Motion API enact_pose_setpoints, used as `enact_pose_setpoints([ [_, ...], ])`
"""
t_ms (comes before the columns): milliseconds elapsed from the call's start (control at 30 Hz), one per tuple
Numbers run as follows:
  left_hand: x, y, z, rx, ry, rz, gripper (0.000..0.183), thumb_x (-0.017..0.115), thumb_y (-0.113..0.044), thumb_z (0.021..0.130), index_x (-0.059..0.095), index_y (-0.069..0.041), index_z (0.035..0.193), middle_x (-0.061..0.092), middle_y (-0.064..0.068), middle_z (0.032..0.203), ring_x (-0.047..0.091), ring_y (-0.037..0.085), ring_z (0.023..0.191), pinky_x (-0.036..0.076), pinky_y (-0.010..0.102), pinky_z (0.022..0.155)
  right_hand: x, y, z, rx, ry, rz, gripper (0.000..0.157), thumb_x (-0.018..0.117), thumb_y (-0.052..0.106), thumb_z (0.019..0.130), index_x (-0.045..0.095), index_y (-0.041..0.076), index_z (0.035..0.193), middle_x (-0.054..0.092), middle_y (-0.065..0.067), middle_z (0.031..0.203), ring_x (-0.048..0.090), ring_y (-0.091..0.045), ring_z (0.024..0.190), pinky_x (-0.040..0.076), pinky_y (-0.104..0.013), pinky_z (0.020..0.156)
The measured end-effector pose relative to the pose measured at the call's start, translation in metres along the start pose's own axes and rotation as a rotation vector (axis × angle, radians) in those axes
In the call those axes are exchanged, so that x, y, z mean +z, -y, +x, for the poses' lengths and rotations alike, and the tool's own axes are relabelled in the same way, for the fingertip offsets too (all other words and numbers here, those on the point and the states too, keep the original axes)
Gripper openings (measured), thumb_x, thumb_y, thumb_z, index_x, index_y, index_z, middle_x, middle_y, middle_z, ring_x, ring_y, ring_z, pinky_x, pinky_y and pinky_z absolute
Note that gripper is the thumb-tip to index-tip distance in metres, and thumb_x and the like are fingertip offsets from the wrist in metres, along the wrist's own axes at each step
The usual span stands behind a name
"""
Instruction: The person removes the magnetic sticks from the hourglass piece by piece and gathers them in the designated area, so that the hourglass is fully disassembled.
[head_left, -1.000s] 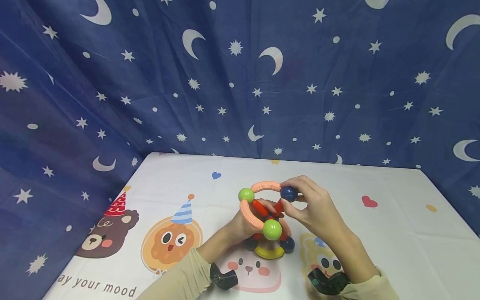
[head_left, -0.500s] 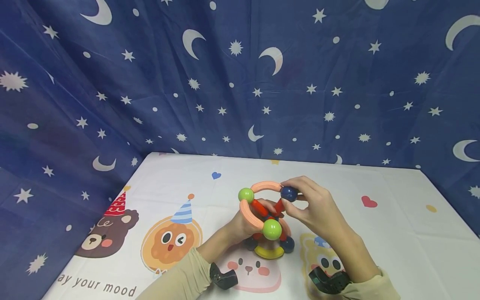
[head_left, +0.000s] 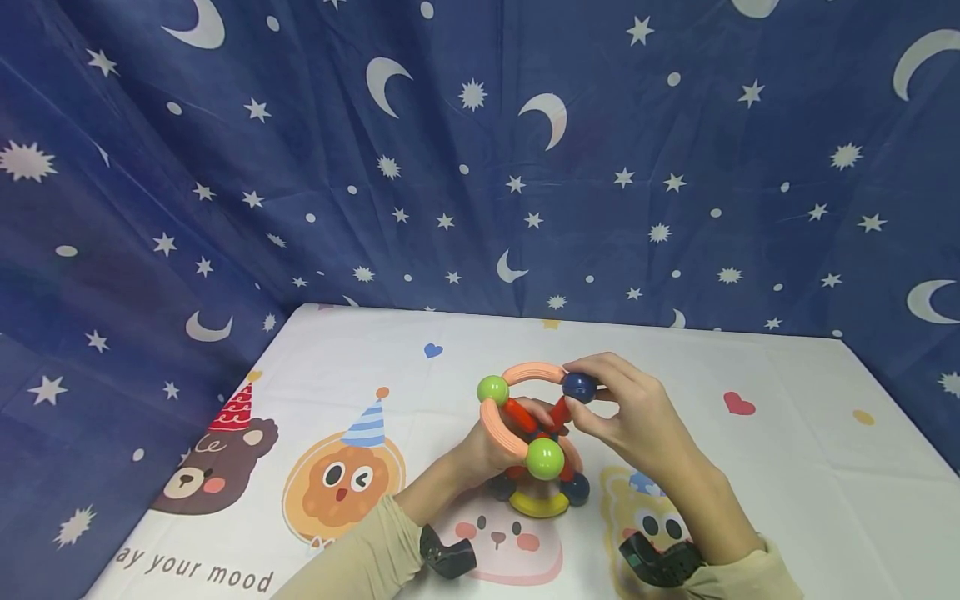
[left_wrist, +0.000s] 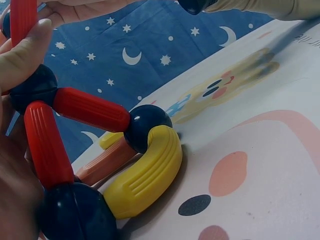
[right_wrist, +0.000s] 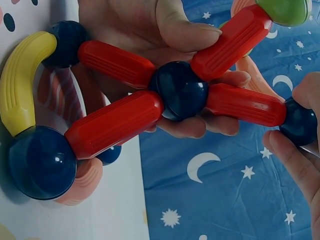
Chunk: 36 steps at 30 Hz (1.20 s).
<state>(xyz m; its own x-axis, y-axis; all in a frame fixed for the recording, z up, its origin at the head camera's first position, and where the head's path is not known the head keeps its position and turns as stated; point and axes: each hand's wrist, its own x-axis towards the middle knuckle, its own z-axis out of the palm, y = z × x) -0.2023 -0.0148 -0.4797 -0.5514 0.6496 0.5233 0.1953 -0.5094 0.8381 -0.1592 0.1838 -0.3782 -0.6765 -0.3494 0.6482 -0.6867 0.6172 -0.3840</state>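
A magnetic ball-and-rod structure stands on the table, narrow at its middle. My left hand (head_left: 491, 450) grips that middle, its thumb along a red rod (right_wrist: 235, 42) and its fingers behind the central dark blue ball (right_wrist: 180, 90). My right hand (head_left: 637, 412) pinches the dark blue ball (head_left: 579, 388) at the upper right, at the end of another red rod (right_wrist: 247, 105). Salmon curved rods (head_left: 532, 372) join this ball and two green balls (head_left: 545, 459) in the upper ring. Below, a yellow curved rod (left_wrist: 150, 175) links two dark blue base balls (right_wrist: 42, 162).
The white tablecloth (head_left: 757, 467) carries printed cartoon faces, hearts and lettering. Behind it and at the left hangs a blue curtain (head_left: 450, 125) with moons and stars. Dark wrist devices (head_left: 447, 554) sit at both beige sleeves.
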Motion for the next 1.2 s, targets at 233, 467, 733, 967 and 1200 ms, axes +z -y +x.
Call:
enact_pose_setpoints([
  [233,0.000,0.000,-0.001,-0.006,-0.005,0.001,0.042,0.071,-0.048,0.079,0.060,-0.022,0.110,0.067,-0.010,0.113,0.062,0.009,0.109,0.045,0.027,0.100,0.000,0.000,0.000,-0.009,0.002,0.000,0.040,0.078,0.007,0.072,0.064,0.005,0.110,0.065,0.000,0.103,0.066,-0.011,0.087,0.056,-0.022,0.072],
  [467,0.001,-0.001,-0.001,-0.005,-0.013,0.000,0.039,0.071,-0.045,0.080,0.061,-0.021,0.110,0.067,-0.010,0.113,0.063,0.009,0.108,0.045,0.025,0.099,-0.002,-0.001,0.001,-0.017,0.015,0.006,0.041,0.078,0.008,0.073,0.063,0.004,0.111,0.065,-0.002,0.104,0.067,-0.013,0.088,0.055,-0.020,0.073],
  [733,-0.001,0.001,-0.001,-0.014,-0.022,0.010,0.044,0.073,-0.048,0.078,0.060,-0.019,0.109,0.068,-0.010,0.110,0.063,0.010,0.107,0.046,0.026,0.098,-0.002,-0.001,0.001,-0.025,0.010,0.014,0.041,0.078,0.007,0.072,0.064,0.003,0.111,0.065,-0.003,0.103,0.067,-0.013,0.088,0.053,-0.016,0.074],
  [967,0.001,-0.002,0.000,-0.011,-0.019,-0.002,0.042,0.073,-0.046,0.078,0.061,-0.020,0.109,0.068,-0.010,0.111,0.063,0.009,0.107,0.045,0.026,0.099,-0.002,-0.001,0.001,-0.026,0.010,0.014,0.042,0.078,0.007,0.072,0.064,0.003,0.111,0.066,-0.003,0.103,0.067,-0.013,0.088,0.052,-0.014,0.074],
  [1200,0.012,-0.024,0.005,-0.006,-0.019,-0.059,0.031,0.073,-0.035,0.082,0.062,-0.022,0.108,0.065,-0.011,0.116,0.060,0.007,0.111,0.043,0.024,0.101,-0.003,-0.001,0.001,-0.019,0.011,0.013,0.042,0.078,0.007,0.072,0.064,0.003,0.111,0.066,-0.003,0.104,0.067,-0.014,0.088,0.052,-0.013,0.074],
])
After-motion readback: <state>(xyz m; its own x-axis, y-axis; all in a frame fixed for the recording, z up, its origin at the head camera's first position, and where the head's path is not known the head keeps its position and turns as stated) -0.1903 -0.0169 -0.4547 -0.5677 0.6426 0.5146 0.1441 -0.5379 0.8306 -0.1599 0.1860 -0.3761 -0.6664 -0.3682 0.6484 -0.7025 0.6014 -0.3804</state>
